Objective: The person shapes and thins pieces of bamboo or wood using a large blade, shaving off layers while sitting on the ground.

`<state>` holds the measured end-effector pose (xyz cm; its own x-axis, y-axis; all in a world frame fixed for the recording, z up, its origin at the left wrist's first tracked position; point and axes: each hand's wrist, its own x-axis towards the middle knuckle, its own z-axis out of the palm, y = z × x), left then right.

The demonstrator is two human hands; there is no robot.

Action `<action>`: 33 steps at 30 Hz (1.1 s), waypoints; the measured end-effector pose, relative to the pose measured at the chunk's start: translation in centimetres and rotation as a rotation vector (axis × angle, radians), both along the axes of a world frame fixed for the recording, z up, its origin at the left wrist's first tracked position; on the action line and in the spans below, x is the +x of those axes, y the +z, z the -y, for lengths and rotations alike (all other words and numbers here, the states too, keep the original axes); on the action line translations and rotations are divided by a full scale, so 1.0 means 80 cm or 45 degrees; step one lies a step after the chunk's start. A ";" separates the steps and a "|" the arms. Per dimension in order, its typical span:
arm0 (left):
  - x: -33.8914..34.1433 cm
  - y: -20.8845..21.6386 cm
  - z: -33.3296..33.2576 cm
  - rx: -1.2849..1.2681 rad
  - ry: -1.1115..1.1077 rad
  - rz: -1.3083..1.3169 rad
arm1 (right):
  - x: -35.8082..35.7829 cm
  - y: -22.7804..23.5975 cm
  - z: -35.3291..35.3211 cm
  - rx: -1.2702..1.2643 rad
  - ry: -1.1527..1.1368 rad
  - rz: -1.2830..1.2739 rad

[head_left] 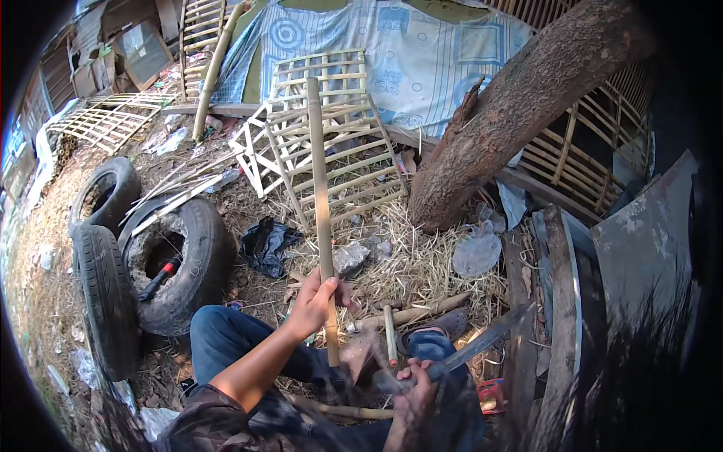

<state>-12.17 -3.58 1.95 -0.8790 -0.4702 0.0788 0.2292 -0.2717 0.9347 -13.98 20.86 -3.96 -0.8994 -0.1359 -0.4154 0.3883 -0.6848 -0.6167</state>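
Observation:
My left hand [310,307] is closed round the lower part of a long bamboo strip [319,173], which stands nearly upright. The strip's bottom end reaches down between my knees. In my right hand [416,390] is a machete, held low by its handle. Its dark blade [486,340] slants up to the right, apart from the strip. Between the two hands stands a short, thin bamboo piece [390,335]. Behind it a thicker bamboo length [422,310] lies on the ground, near my sandalled foot [452,322].
Several old tyres [199,271] are at the left, one with a red-and-black tool [160,279] inside. Slatted bamboo panels [346,158] lean ahead. A tree trunk [512,124] slants at the right, above boards [561,301]. A black plastic bag [267,245] lies on the straw-strewn ground.

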 end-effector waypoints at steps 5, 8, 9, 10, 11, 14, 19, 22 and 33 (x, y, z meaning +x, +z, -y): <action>0.026 0.005 0.010 0.182 -0.256 -0.030 | 0.005 -0.001 0.010 0.143 0.072 -0.164; 0.037 0.008 0.012 0.220 -0.335 0.010 | 0.008 -0.004 0.014 0.227 0.105 -0.204; 0.039 0.003 0.012 0.297 -0.360 -0.022 | 0.010 -0.002 0.017 0.253 0.117 -0.230; 0.042 -0.001 0.013 0.373 -0.385 -0.055 | 0.011 -0.001 0.019 0.278 0.130 -0.256; 0.044 0.000 0.012 0.451 -0.405 -0.039 | 0.012 -0.003 0.020 0.294 0.145 -0.274; 0.048 -0.002 0.008 0.474 -0.406 0.007 | 0.013 -0.007 0.021 0.327 0.192 -0.317; 0.053 -0.007 0.014 0.412 -0.512 -0.113 | 0.018 -0.010 0.028 0.378 0.252 -0.346; 0.059 -0.007 0.013 0.368 -0.514 -0.133 | 0.022 -0.006 0.030 0.443 0.313 -0.411; 0.070 0.011 -0.006 0.235 -0.679 0.198 | -0.038 0.095 0.035 1.461 0.640 -1.260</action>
<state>-6.57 -3.09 2.86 -0.9927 0.0471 -0.1115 -0.1205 -0.4731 0.8727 -17.04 18.04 3.65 -0.8266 -0.5288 0.1925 -0.4272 0.3670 -0.8263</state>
